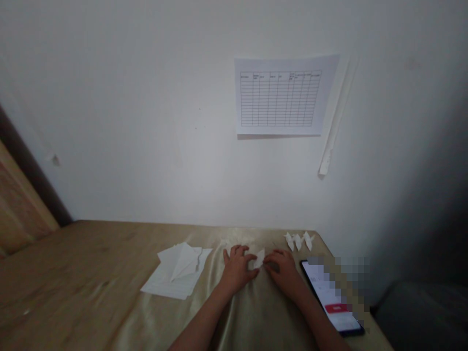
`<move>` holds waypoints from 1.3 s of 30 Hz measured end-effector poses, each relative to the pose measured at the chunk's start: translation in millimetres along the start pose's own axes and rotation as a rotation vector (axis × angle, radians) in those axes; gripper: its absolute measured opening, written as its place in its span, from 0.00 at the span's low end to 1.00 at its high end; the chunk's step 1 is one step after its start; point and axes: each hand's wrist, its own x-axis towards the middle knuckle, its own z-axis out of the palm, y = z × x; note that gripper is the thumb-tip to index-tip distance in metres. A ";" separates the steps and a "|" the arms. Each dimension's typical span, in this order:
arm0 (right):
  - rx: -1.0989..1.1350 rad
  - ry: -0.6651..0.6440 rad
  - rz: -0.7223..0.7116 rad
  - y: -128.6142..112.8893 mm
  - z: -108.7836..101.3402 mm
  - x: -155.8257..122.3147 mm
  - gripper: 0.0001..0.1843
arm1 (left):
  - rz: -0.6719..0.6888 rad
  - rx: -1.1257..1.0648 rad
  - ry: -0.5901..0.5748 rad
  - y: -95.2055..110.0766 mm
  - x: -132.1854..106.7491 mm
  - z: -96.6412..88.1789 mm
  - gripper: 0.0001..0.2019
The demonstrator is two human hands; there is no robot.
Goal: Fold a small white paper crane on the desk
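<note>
A small folded piece of white paper (pixel 259 259) lies on a golden satin cloth (pixel 241 317) spread over a wooden table. My left hand (pixel 237 268) pinches its left side with curled fingers. My right hand (pixel 283 270) presses and pinches its right side, fingers bent down. Both forearms reach in from the bottom of the view.
A stack of white paper sheets (pixel 179 273), some partly folded, lies left of my hands. Three small folded paper figures (pixel 299 241) stand at the table's far right corner. A lit phone (pixel 332 302) lies by my right arm. A printed table sheet (pixel 281 97) hangs on the wall.
</note>
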 end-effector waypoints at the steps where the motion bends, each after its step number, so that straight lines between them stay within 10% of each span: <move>1: -0.001 0.006 -0.001 0.9 -0.2 0.2 0.16 | -0.001 0.002 -0.007 0.1 0.0 -0.1 0.20; 39: -0.100 -0.039 -0.037 -15.1 -1.5 0.9 0.11 | 0.026 0.003 0.027 2.9 3.8 1.9 0.08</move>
